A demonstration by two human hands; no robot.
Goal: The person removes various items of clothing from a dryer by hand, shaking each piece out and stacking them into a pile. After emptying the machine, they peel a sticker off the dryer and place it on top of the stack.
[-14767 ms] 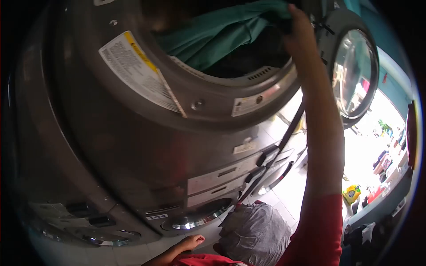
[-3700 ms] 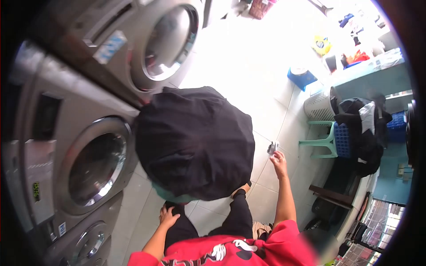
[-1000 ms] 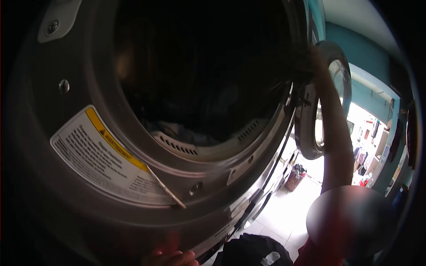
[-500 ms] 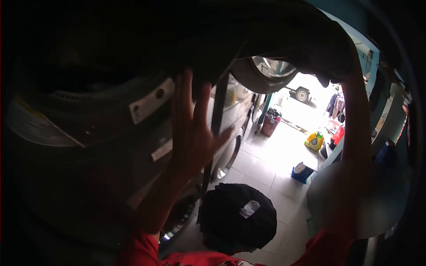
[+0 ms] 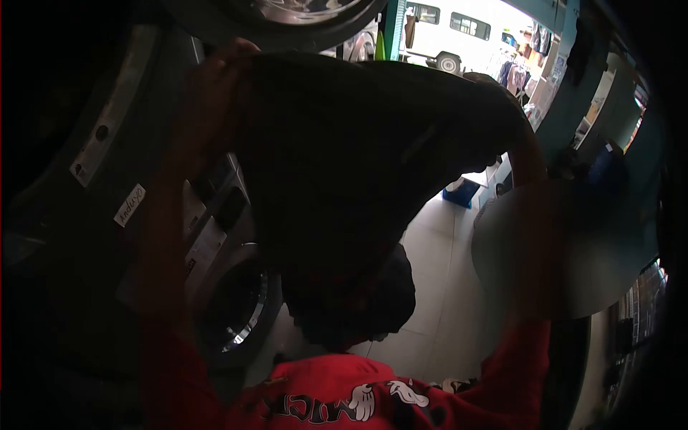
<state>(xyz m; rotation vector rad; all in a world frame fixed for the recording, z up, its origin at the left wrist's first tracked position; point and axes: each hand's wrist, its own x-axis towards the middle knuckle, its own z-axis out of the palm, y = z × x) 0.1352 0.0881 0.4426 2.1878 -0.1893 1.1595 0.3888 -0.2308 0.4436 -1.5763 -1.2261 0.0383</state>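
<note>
A large dark piece of cloth (image 5: 337,150), perhaps a garment, hangs stretched between my two raised hands. At its upper left corner my left hand (image 5: 218,89) is closed on the edge, beside the front of a machine. My right hand (image 5: 498,107) grips the upper right part; most of its fingers are lost in shadow and folds. Below the cloth, a round black cloth-covered thing (image 5: 398,294) stands on the floor, partly hidden.
Front-loading machines line my left, with one round door (image 5: 247,308) low down and another round door (image 5: 308,8) above. A paper label (image 5: 130,206) is stuck on one. A blue container (image 5: 461,193) stands on the tiled floor (image 5: 437,272). Clothes (image 5: 516,75) hang near the bright doorway.
My left hand, spread and apart from the cloth before, is now closed on its corner. The cloth has come down in front of me, covering much of the floor and the black thing.
</note>
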